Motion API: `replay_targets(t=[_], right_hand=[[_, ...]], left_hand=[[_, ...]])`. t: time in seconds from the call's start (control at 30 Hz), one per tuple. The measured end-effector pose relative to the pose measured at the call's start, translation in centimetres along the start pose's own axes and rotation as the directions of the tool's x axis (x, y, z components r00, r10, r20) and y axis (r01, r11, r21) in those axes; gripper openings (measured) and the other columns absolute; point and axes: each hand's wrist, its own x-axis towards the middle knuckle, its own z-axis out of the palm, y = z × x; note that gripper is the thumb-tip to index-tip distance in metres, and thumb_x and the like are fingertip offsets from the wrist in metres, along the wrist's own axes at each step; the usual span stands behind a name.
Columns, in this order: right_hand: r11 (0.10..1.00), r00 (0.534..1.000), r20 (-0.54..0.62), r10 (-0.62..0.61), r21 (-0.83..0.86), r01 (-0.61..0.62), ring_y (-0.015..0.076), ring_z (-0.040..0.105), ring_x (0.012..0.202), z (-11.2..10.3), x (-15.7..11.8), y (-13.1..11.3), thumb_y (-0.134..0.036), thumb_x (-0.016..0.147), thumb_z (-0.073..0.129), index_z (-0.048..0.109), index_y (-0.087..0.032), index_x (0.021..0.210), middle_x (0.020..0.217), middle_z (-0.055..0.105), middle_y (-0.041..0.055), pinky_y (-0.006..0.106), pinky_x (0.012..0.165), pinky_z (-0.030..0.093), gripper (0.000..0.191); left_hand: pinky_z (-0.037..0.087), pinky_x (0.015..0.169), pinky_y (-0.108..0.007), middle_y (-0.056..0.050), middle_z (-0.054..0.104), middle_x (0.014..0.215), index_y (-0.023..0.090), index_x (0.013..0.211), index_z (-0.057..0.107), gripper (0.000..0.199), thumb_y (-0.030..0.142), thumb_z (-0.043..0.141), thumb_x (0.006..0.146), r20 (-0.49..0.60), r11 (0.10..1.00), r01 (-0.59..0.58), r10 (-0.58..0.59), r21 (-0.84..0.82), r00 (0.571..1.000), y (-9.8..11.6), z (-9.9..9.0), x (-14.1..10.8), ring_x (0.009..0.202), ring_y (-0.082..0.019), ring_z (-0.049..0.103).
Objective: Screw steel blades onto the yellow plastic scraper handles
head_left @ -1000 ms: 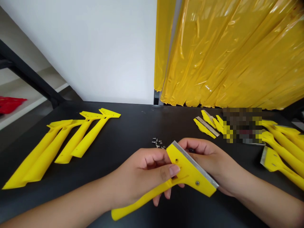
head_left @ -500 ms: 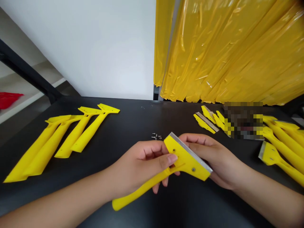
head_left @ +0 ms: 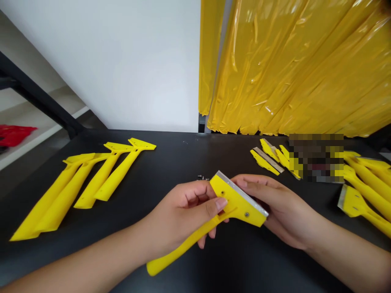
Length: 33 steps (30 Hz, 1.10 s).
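Black tabletop (head_left: pixel 177 162) under yellow scraper (head_left: pixel 234 200); white panel (head_left: pixel 146 65), wrinkled yellow sheeting (head_left: pixel 293 69) behind.

L hand (head_left: pixel 186 215) curled, R hand (head_left: pixel 277 203) alongside

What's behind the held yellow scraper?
Left fingertips show below the scraper; the right hand shows beyond its metal edge. Whatever sits directly behind is covered.

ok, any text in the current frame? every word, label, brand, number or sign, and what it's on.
None readable.
Scraper in the left hand: holes and a screw show, no legible lettering.
Yellow handles on the left: no legible marking.
Red item on the shelf: too blurred to tell.
Pixelated patch on the right: anything under it can't be read.
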Motion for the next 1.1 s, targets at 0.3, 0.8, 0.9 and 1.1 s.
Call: replay_targets(t=[0.3,0.8,0.9,1.1], right_hand=[[0.995,0.996,-0.017,0.083,0.056,-0.082,0.015,0.074,0.069,0.1,0.5,0.3,-0.04,0.086,0.086,0.077,-0.016,0.096,0.084,0.079,0.0049,0.024,0.067,0.054,0.028],[0.994,0.998,0.049,0.032,0.106,-0.038,0.0071,0.032,0.052,-0.5,0.3,0.3,-0.047,0.098,0.07,0.077,-0.016,0.098,0.066,0.048,-0.0036,0.021,0.049,0.028,0.031],[0.983,0.997,0.075,0.016,0.179,-0.029,0.0082,0.026,0.055,-0.7,0.4,0.0,-0.042,0.098,0.068,0.076,-0.018,0.1,0.066,0.036,-0.0054,0.022,0.052,0.027,0.025],[0.954,0.96,-0.161,-0.229,0.159,0.254,0.0147,0.045,0.078,-1.0,0.9,-1.0,-0.027,0.1,0.063,0.077,-0.02,0.103,0.085,0.048,0.0017,0.025,0.07,0.046,0.016]], left_hand=[[0.053,0.049,-0.016,-0.006,0.072,0.089,0.015,0.104,0.068,0.034,0.048,0.073,0.097,0.046,0.999,0.046,-0.047,0.025,0.998,-0.1,0.2,-0.2,0.066,-0.012,0.065],[0.052,0.044,-0.017,-0.001,0.068,0.099,0.023,0.112,0.062,0.026,0.04,0.075,0.098,-0.083,0.993,-0.113,0.11,-0.038,0.99,0.2,0.5,0.1,0.062,-0.011,0.067],[0.054,0.045,-0.018,0.001,0.069,0.082,0.021,0.104,0.063,0.021,0.039,0.073,0.099,-0.156,0.989,-0.142,0.134,-0.044,0.979,0.8,0.4,0.1,0.056,-0.011,0.065],[0.056,0.051,-0.02,0.001,0.069,0.069,0.022,0.094,0.058,0.026,0.042,0.074,0.098,-0.352,0.978,-0.203,0.171,-0.056,0.92,2.3,-1.4,0.4,0.057,-0.013,0.064]])
